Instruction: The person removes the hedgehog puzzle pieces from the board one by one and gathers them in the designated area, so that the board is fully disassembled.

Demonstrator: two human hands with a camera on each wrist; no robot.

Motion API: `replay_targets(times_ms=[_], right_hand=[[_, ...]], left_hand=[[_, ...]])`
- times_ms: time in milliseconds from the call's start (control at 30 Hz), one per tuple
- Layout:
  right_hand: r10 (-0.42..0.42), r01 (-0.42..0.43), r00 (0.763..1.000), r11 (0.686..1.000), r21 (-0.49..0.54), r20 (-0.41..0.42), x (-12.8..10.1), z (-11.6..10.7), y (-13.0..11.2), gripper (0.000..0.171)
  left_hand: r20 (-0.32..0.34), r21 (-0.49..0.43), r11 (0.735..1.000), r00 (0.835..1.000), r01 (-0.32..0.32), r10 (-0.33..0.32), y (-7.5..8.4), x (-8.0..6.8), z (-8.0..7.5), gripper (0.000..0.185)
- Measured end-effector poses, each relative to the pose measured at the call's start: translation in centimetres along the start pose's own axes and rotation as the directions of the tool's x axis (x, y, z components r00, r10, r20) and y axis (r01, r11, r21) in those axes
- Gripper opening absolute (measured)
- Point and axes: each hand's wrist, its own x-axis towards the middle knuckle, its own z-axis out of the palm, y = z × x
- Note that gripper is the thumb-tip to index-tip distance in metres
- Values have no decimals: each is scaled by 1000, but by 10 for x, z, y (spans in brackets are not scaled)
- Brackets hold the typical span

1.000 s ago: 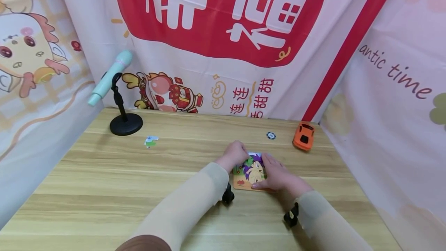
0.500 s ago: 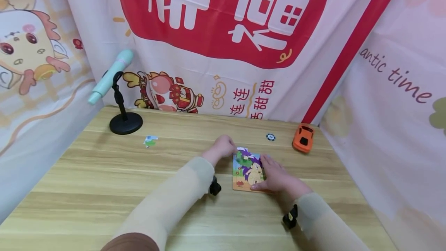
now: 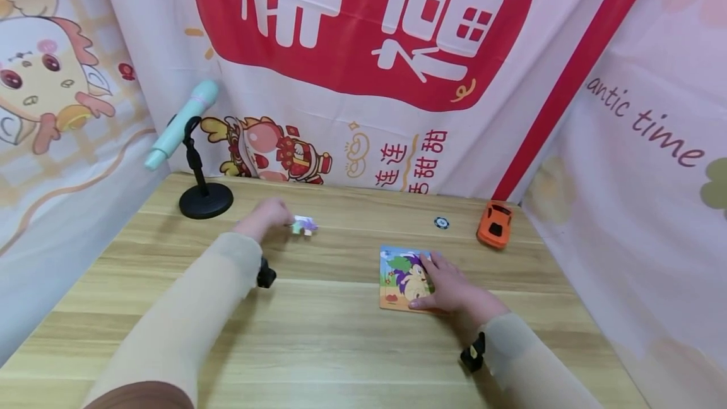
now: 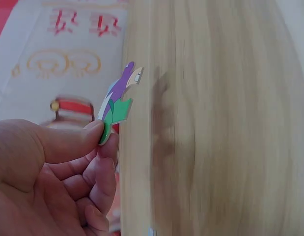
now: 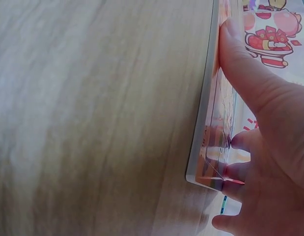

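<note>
My left hand (image 3: 267, 214) pinches a jigsaw puzzle piece (image 3: 305, 226) by one end, between thumb and finger. Up close in the left wrist view, that piece (image 4: 118, 98) is purple, green and white, held a little off the table. To the right lies a square puzzle board (image 3: 392, 298) with a purple-haired cartoon hedgehog. Across its right part rests my right hand (image 3: 451, 284), covering that side; in the right wrist view the thumb and fingers are spread over the board (image 5: 203, 147), which is seen nearly edge-on.
A teal microphone (image 3: 180, 125) sits on a black round-based stand (image 3: 206, 201) at the back left. Toward the back right are a small round chip (image 3: 441, 223) and an orange toy car (image 3: 494, 225). Printed cloth (image 3: 318, 96) hangs behind the wooden table (image 3: 318, 333).
The left hand has lifted a piece away from the board's upper left and carried it left. The loose piece at the back left is now out of sight. The right hand has stayed put.
</note>
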Motion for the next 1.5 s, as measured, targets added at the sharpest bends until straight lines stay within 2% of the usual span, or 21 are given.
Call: replay_targets(times_ms=[100, 200, 500, 700, 833, 933, 1033, 1133, 1233, 1367, 1500], right_hand=[[3, -3, 1000, 1000, -9, 4, 1, 1, 0, 121], [0, 0, 1000, 1000, -10, 6, 3, 1, 1, 123], [-12, 12, 1000, 1000, -10, 5, 5, 3, 1, 123], [-4, 4, 1000, 1000, -1, 7, 3, 1, -1, 122], [-8, 8, 1000, 1000, -2, 8, 3, 0, -1, 121], [-8, 8, 1000, 1000, -1, 7, 3, 0, -1, 121], [-9, 9, 1000, 1000, 1, 11, 3, -1, 0, 121], [-5, 5, 1000, 1000, -1, 12, 3, -1, 1, 121], [-1, 1, 1000, 1000, -3, 11, 3, -2, 1, 121], [-7, 7, 1000, 1000, -1, 9, 3, -2, 1, 121], [-17, 17, 1000, 1000, -5, 7, 2, -2, 1, 123]], left_hand=[[13, 26, 999, 1000, 28, -29, -16, -2, -15, 26], [29, 49, 998, 998, 46, -48, -25, -4, -23, 30], [72, 73, 993, 993, 87, -93, -33, -1, -27, 18], [60, 117, 989, 994, 85, -92, -33, -1, -25, 13], [31, 211, 974, 995, 84, -92, -32, 0, -24, 17], [7, 245, 966, 996, 80, -84, -27, 2, -22, 21], [-14, 240, 969, 998, 62, -61, -14, 4, -18, 22], [-33, 209, 977, 999, 29, -22, 6, 8, -6, 19], [-25, 167, 986, 1000, -5, 10, 30, 13, 16, 14], [40, 96, 993, 997, -75, 71, 65, 8, 60, 14], [143, 23, 986, 977, -163, 159, 101, -8, 108, 21]])
